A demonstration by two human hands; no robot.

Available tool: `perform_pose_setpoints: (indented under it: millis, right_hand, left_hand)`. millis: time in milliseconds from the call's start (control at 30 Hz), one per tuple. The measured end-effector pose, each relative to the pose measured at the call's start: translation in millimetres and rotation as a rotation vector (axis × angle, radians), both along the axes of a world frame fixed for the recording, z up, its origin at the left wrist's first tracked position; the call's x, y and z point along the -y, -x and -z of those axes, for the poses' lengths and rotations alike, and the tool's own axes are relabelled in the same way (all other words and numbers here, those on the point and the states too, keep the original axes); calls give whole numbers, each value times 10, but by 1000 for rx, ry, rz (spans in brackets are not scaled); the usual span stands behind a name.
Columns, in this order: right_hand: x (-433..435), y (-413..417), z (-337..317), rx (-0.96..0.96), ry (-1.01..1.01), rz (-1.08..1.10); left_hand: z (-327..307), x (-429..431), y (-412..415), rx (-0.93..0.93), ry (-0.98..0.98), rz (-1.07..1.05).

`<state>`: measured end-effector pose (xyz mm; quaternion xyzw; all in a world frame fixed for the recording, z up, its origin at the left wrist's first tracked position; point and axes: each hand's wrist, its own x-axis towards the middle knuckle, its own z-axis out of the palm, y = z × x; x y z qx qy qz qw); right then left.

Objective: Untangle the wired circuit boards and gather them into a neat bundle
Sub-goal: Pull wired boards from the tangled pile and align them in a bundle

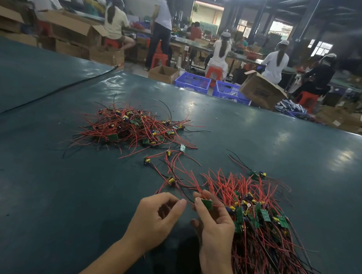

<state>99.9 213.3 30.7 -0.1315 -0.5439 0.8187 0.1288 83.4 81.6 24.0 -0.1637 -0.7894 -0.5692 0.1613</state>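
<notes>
Hands meet low in the middle of the dark green table. The right hand has its fingers curled, and its fingertips pinch a small green circuit board at the top of the grip, held just above the tabletop. Thin red wires run from that board up and to the left, and one crosses toward the left hand. The left hand sits just beside it with fingers curled in and forefinger tip stretched toward the wire. Whether it actually nips the strand, I cannot tell; the wire is too fine at that spot.

Right against the right hand, on its right side, lies the gathered bundle. Its green boards are clustered near the knuckles, and the long red and black leads fan out toward the near right. The palm hides whether it also grips that bundle.

Farther off and to the left sits the tangled pile, a loose nest of red wires and boards, well apart from both hands. Between pile and bundle lie a few stray boards, their leads trailing toward the held board.

A black cable runs diagonally across the far left of the table. Beyond the far edge stand blue crates and a tipped cardboard box, with seated workers at benches behind.
</notes>
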Motion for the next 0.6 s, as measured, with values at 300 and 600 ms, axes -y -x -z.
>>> perform_pose_setpoints:
  millis: [300,600]
  right_hand:
    - [75,7,-2,132,63,-133]
    - [32,-22,-44,161,179,-201]
  left_hand:
    - [19,-18,45,152,-207,-17]
    - [49,27,72,162,-260,108]
